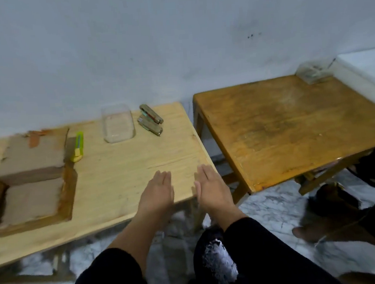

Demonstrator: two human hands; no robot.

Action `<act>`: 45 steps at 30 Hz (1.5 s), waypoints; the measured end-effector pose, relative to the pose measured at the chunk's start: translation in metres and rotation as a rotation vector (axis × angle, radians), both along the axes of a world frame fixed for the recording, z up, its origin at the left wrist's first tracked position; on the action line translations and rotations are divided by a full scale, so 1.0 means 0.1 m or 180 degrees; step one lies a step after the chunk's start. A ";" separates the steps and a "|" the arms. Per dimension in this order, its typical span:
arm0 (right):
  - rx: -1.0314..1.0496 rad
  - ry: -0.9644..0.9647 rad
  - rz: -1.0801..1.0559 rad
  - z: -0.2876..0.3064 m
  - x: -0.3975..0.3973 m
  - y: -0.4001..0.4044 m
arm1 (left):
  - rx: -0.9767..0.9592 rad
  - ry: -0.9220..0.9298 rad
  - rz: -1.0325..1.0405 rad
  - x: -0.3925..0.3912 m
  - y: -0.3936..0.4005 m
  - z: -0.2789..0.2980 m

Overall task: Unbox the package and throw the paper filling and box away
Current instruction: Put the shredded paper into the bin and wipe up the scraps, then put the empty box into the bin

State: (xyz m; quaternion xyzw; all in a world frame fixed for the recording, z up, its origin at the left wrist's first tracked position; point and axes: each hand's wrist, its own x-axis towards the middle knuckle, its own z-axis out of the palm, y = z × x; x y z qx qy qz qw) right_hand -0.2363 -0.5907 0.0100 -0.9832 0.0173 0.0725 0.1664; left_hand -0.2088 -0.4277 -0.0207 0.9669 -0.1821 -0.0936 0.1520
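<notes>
A brown cardboard box (30, 178) lies flat at the left of the pale wooden worktop (125, 170), running partly out of view at the left edge. Its top flaps are folded shut, meeting in a seam across the middle. Orange-brown tape edges the lid, torn and ragged at the far corner.

Both arms reach forward, side by side; black sleeves are pushed up, leaving the forearms bare. The left hand (157, 193) lies flat, palm down, fingers straight and together; the right hand (211, 188) matches it, palm down, fingers extended; the two hands sit just apart, empty, neither gripping anything.
</notes>
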 end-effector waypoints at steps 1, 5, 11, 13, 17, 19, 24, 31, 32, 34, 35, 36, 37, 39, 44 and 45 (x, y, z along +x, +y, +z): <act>-0.0010 -0.0048 0.0017 0.12 0.09 0.08 | -0.0079 -0.0151 0.0087 0.03 0.07 0.14; -0.0057 -0.0295 0.0327 0.52 0.38 0.48 | 0.0133 -0.0501 0.0442 0.17 0.47 0.62; -0.0027 -0.0822 0.0598 0.86 0.64 1.27 | 0.0236 -0.0840 0.0762 0.32 1.39 0.92; -0.0039 -0.0852 0.0665 0.89 0.69 1.57 | 0.0123 -0.0968 0.0849 0.33 1.76 0.96; -0.0042 -0.0577 0.0857 0.81 0.73 2.21 | 0.0461 -0.0654 0.0994 0.31 2.51 0.99; -0.0030 -0.0327 0.0943 0.71 0.75 2.52 | 0.0614 -0.0495 0.1153 0.29 2.87 0.95; 0.0221 0.0260 0.0834 0.31 0.75 3.19 | 0.0598 -0.0063 0.1361 0.17 3.63 0.65; 0.0766 0.0952 0.0381 -0.07 0.63 3.54 | -0.0292 0.0852 0.1620 0.02 4.06 0.17; 0.0848 0.1068 0.0300 -0.10 0.61 3.55 | -0.0504 0.0884 0.1655 0.00 4.07 0.14; 0.1072 0.1167 0.0141 -0.14 0.59 3.58 | -0.0733 0.0834 0.1626 -0.02 4.08 0.10; 0.1170 0.1183 0.0091 -0.14 0.58 3.59 | -0.0787 0.0804 0.1628 -0.02 4.08 0.09; 0.1235 0.1186 0.0055 -0.14 0.56 3.59 | -0.0806 0.0789 0.1648 -0.02 4.08 0.09; 0.1260 0.1169 0.0023 -0.15 0.55 3.58 | -0.0809 0.0763 0.1660 -0.01 4.07 0.09; 0.1283 0.1097 -0.0086 -0.12 0.52 3.54 | -0.0770 0.0678 0.1612 0.01 4.02 0.10; 0.1362 0.0726 -0.0363 0.09 0.50 3.29 | -0.0743 0.0474 0.1339 0.17 3.77 0.29; 0.1365 0.0648 -0.0424 0.16 0.50 3.20 | -0.0814 0.0442 0.1268 0.21 3.69 0.34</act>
